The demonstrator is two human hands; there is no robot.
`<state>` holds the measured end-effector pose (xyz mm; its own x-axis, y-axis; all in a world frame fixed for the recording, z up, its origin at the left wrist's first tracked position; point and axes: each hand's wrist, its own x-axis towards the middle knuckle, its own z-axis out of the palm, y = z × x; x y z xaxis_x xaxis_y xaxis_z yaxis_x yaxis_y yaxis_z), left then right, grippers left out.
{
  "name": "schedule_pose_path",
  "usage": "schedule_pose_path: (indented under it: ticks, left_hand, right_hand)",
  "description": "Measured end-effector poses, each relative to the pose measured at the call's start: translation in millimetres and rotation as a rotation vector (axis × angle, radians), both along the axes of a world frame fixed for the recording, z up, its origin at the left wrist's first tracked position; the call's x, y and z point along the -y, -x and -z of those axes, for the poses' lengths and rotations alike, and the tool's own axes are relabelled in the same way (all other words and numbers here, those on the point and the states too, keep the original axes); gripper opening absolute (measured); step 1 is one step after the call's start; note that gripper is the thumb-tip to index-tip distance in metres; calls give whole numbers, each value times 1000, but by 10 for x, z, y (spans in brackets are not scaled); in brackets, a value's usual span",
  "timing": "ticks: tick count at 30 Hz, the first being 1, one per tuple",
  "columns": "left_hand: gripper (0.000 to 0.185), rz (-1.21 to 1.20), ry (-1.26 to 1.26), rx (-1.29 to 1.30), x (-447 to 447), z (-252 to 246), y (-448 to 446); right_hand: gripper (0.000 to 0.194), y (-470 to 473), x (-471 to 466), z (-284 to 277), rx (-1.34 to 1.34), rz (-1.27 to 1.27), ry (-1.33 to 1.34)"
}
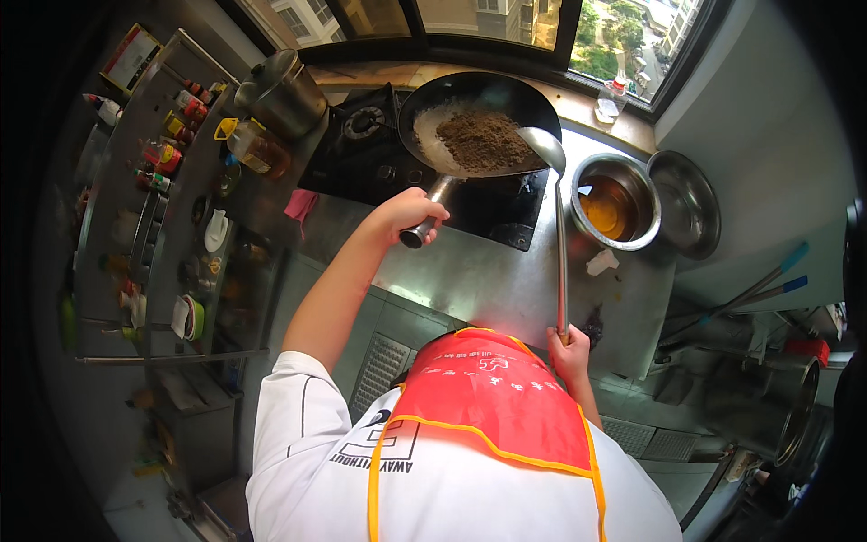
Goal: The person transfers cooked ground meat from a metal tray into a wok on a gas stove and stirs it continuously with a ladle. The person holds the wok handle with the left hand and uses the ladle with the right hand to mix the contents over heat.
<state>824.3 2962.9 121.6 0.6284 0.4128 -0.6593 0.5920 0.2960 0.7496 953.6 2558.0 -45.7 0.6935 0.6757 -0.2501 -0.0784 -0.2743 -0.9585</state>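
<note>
My left hand point(408, 215) grips the handle point(440, 196) of a dark wok point(491, 88) on the black gas stove point(386, 159). A mound of brown, crumbly food point(482, 139) fills the wok's middle, with a paler residue on the wok's left inner side. In my right hand point(570, 352) is the lower end of a long-handled metal ladle point(561, 251). The ladle's bowl point(544, 148) lies over the wok's right rim, touching or just above the food; which of these I cannot tell.
Right of the stove stands a steel pot point(618, 202) of amber liquid, with an empty metal basin point(684, 203) leaning behind it. A crumpled white tissue point(602, 262) lies nearby. Left are a lidded stockpot point(281, 91), an oil jug point(256, 147), a pink cloth point(299, 203) and shelves of bottles.
</note>
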Motion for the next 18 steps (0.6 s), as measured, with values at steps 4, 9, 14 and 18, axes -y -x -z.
schedule_pose_path:
  ticks: [4, 9, 14, 18]
  left_hand:
    - [13, -23, -14, 32, 55, 380, 2]
    - [15, -93, -91, 120, 293, 1018, 130]
    - [17, -225, -114, 208, 612, 1509, 62]
    - [19, -268, 27, 253, 590, 1561, 70]
  right_hand:
    - [30, 6, -75, -63, 33, 1, 17]
    - [30, 51, -136, -101, 36, 19, 130]
    - [28, 23, -229, -521, 260, -17, 146]
    - [24, -147, -331, -1155, 380, -63, 280]
